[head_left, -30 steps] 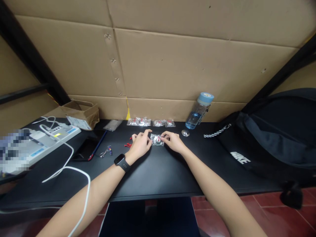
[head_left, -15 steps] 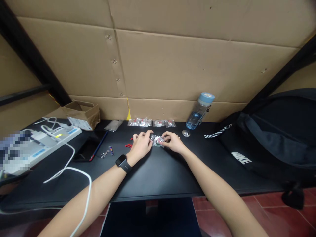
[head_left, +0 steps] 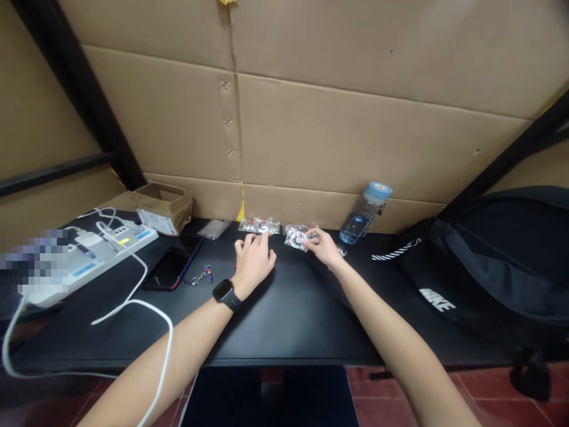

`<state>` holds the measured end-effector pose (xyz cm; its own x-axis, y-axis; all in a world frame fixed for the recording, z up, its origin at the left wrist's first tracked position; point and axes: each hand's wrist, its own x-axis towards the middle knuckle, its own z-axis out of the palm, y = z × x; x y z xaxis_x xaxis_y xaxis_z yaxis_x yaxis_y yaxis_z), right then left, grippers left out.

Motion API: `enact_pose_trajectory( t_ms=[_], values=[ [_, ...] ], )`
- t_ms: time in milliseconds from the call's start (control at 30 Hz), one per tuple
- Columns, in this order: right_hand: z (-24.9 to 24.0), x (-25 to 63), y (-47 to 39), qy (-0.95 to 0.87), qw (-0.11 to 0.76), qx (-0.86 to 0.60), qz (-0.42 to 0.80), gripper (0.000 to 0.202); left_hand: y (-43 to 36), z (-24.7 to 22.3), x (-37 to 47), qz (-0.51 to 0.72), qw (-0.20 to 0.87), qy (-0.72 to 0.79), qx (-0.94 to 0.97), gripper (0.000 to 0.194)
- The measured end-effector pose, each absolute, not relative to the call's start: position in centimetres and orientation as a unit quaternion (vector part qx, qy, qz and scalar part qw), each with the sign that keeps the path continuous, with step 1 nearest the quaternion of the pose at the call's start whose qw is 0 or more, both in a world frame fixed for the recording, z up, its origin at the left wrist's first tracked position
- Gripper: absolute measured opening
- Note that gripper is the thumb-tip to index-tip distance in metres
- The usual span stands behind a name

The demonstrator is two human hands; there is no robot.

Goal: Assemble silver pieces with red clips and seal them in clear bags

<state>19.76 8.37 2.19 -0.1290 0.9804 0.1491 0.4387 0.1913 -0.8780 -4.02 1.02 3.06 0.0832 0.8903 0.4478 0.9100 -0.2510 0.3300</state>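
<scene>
Between the thumb and fingers of my right hand is a small clear plastic packet with a round silvery disc and something red inside. It is just in front of the packets on the right of the back row, partly covering them. My left hand rests on the black table with fingers apart and nothing in them. More packets lie beyond its fingertips. A loose silvery disc shows partly behind my right wrist. A bit of red peeks out left of my left hand; the rest is hidden.
To the left are a phone, a small keychain, a flat clear sleeve, a cardboard box and a power strip whose white cable crosses my left forearm. A water bottle and black backpack stand right.
My right hand has carried the packet away from my left hand, back and to the right, up to the row of packets. My left hand no longer touches the packet. The view has shifted slightly.
</scene>
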Motion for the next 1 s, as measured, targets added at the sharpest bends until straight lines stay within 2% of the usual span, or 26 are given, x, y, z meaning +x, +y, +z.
enact_pose_trajectory(
  t_ms=[67, 233, 400, 600, 733, 867, 1000],
  values=[
    [3.2, 19.6, 10.6, -0.652, 0.400, -0.544, 0.344, 0.036, 1.2, 3.3, -4.6, -0.292, 0.023, -0.625, -0.724, 0.037],
    [4.9, 17.2, 15.5, -0.644, 0.346, -0.594, 0.335, 0.026, 1.5, 2.9, -5.3, -0.277, 0.022, -0.631, -0.724, 0.031],
    [4.5, 14.9, 17.9, -0.657, 0.301, -0.621, 0.302, 0.024, 1.4, 2.3, -4.9, -0.277, 0.020, -0.611, -0.741, 0.029],
    [3.9, 14.4, 18.0, -0.662, 0.256, -0.676, 0.198, 0.021, 1.4, 2.1, -4.7, -0.277, 0.016, -0.595, -0.754, 0.030],
    [4.2, 14.2, 16.7, -0.692, 0.207, -0.687, 0.079, 0.028, 1.3, 2.0, -4.7, -0.273, 0.021, -0.588, -0.761, 0.028],
    [4.8, 15.0, 15.3, -0.697, 0.231, -0.677, 0.043, 0.021, 1.3, 1.8, -4.7, -0.259, 0.024, -0.590, -0.764, 0.020],
    [4.8, 17.9, 13.7, -0.738, 0.261, -0.615, 0.095, 0.019, 2.5, 2.9, -6.3, -0.271, 0.038, -0.602, -0.750, 0.018]
  ],
)
